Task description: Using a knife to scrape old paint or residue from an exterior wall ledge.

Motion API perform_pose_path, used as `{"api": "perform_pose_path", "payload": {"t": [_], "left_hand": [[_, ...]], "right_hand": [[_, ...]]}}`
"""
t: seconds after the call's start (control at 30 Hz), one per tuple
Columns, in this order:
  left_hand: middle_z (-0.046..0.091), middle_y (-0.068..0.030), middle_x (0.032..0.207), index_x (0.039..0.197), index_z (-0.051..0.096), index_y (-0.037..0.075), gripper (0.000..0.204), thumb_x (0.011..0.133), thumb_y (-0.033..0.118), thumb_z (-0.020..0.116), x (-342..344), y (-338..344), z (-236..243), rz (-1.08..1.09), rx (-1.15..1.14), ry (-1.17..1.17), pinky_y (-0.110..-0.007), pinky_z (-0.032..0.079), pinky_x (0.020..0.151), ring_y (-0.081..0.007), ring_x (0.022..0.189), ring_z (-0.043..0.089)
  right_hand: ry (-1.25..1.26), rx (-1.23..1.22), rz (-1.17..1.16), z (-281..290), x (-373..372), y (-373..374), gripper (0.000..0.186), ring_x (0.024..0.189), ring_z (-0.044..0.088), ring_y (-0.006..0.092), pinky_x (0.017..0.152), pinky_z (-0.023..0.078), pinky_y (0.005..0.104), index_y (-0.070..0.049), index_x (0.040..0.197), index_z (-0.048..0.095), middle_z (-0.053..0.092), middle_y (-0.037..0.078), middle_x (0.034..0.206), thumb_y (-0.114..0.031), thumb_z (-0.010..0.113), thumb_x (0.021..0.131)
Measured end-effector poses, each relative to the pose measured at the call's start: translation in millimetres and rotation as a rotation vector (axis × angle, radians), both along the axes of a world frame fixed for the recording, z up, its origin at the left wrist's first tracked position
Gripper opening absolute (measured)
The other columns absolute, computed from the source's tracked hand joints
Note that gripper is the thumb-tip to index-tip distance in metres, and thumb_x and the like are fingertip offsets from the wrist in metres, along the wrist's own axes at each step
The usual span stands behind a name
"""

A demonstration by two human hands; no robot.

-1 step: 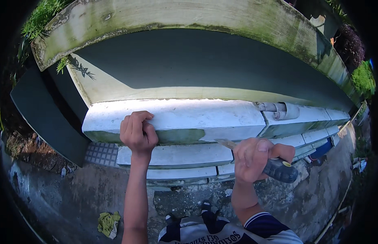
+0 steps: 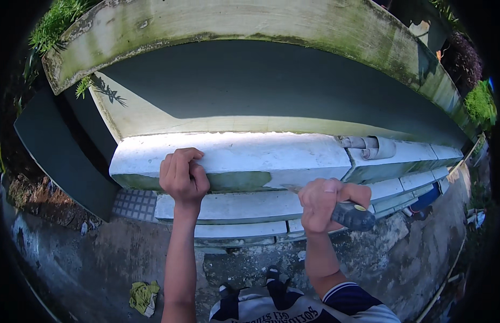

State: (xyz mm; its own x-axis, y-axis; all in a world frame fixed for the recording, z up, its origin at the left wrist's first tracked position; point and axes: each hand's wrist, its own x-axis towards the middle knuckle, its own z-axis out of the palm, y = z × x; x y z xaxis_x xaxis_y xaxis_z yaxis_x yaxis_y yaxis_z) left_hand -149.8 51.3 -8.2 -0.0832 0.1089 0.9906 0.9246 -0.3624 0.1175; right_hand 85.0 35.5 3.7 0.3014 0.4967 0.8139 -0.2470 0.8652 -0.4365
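Note:
A long white-topped concrete ledge runs across in front of me. Its front face has a green stained stretch in the middle and a pale grey-white stretch to the right of it. My left hand rests against the ledge's front edge with its fingers curled and nothing visible in them. In my right hand is a scraper, gripped by its dark handle with a yellow spot at the end. The scraper's thin blade points left at the ledge's lower front edge, mostly hidden behind my fingers.
Rolled pale strips lie on the ledge at the right. White-topped steps descend below it toward my feet. A mossy curved wall stands beyond. A yellow-green cloth lies on the concrete ground at lower left.
My right hand and the scraper have moved left and slightly up along the ledge's front face. My left hand has stayed in place.

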Motion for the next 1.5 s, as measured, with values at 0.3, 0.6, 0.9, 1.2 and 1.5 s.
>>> {"api": "perform_pose_path", "payload": {"t": [0.3,0.6,0.9,1.2,1.5], "left_hand": [[0.066,-0.0037,0.076,0.081,0.063,0.008,0.018,0.070,-0.002,0.054,-3,-2,0,-0.001,0.003,0.008,-0.033,0.039,0.060,-0.0206,0.061,0.054],[0.066,-0.0036,0.075,0.080,0.062,0.008,0.016,0.070,-0.002,0.054,-5,-1,-1,-0.005,0.006,0.006,-0.034,0.038,0.059,-0.0205,0.060,0.053],[0.065,-0.0029,0.074,0.080,0.062,0.009,0.016,0.070,-0.001,0.054,-4,2,-2,-0.011,0.011,0.010,-0.033,0.037,0.058,-0.0200,0.059,0.053],[0.066,-0.0025,0.076,0.079,0.062,0.009,0.015,0.069,-0.001,0.055,-5,4,1,-0.015,0.020,0.006,-0.033,0.038,0.058,-0.0194,0.060,0.054],[0.065,-0.0023,0.075,0.080,0.062,0.009,0.016,0.070,-0.001,0.055,-5,2,-2,-0.015,0.015,0.007,-0.033,0.038,0.058,-0.0197,0.060,0.053]], "right_hand": [[-0.133,0.233,-0.099,-1,-7,-19,0.021,0.042,0.041,0.0080,0.037,0.040,0.0265,-0.007,0.098,0.029,0.042,0.003,0.059,0.001,0.049,0.097],[-0.069,-0.058,-0.044,17,-11,-23,0.036,0.046,0.051,0.0111,0.047,0.043,0.0271,-0.006,0.061,0.037,0.052,0.006,0.051,0.001,0.054,0.092],[-0.273,0.025,-0.225,-32,-24,3,0.021,0.043,0.043,0.0091,0.042,0.041,0.0261,-0.008,0.084,0.036,0.046,0.003,0.055,-0.001,0.052,0.096],[-0.362,0.109,-0.258,-10,-27,-10,0.013,0.040,0.034,0.0082,0.038,0.038,0.0257,-0.013,0.101,0.028,0.038,0.001,0.057,-0.008,0.039,0.104],[-0.300,0.026,-0.447,-45,-30,18,0.018,0.045,0.053,0.0139,0.050,0.048,0.0276,-0.004,0.088,0.050,0.058,0.004,0.061,-0.001,0.067,0.086]]}}
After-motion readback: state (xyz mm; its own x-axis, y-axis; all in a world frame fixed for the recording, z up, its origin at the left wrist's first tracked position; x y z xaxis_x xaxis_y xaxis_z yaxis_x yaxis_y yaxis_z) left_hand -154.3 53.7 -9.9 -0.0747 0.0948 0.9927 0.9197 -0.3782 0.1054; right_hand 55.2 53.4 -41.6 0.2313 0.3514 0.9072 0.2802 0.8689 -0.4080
